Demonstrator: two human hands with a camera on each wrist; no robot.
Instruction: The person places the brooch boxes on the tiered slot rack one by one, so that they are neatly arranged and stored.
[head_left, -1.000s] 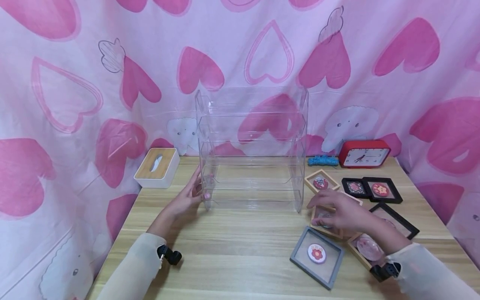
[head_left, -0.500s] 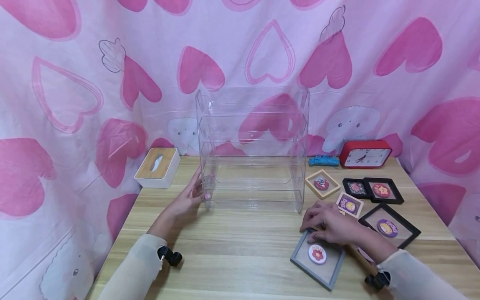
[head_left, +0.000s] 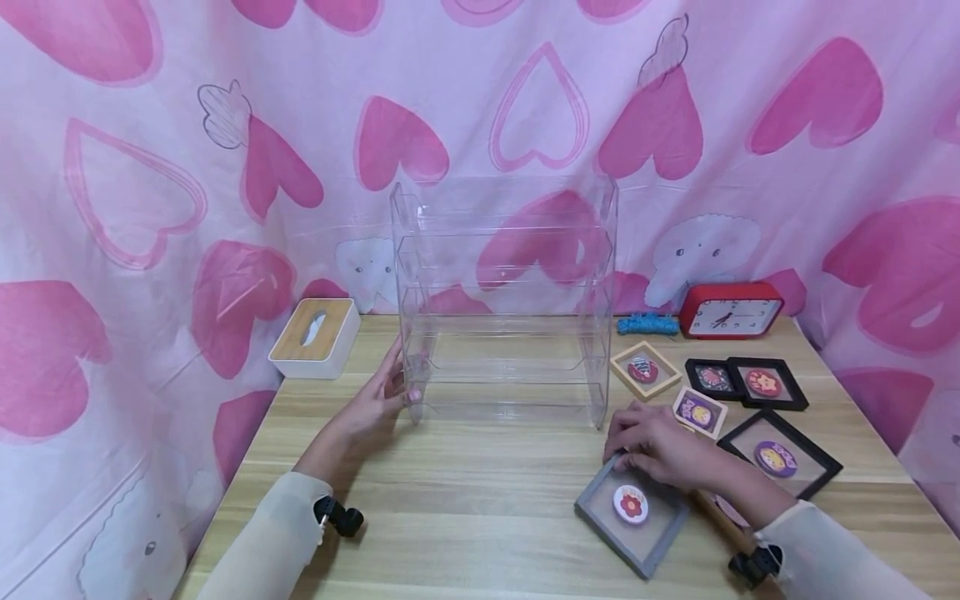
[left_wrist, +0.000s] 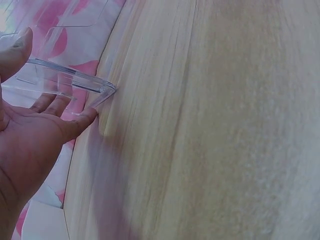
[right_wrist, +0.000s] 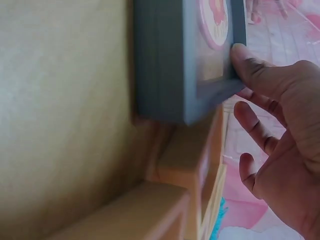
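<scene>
My right hand pinches the far corner of a grey square display frame, thumb over its face. That corner is raised off the table. Inside the frame sits a round white badge with a red flower. In the right wrist view my thumb presses the frame's rim, while the other fingers are bent behind it. At the left, my left hand holds the lower side of a clear tiered acrylic rack, thumb and fingers on either side of its panel.
Wooden frames and black frames with badges lie at the right. Behind them stand a red clock and a blue bundle. A tissue box sits back left, before a pink heart-patterned curtain.
My right hand has moved from the wooden frames to the grey frame, taken its far corner and tilted it up slightly. The left hand stays at the rack.
</scene>
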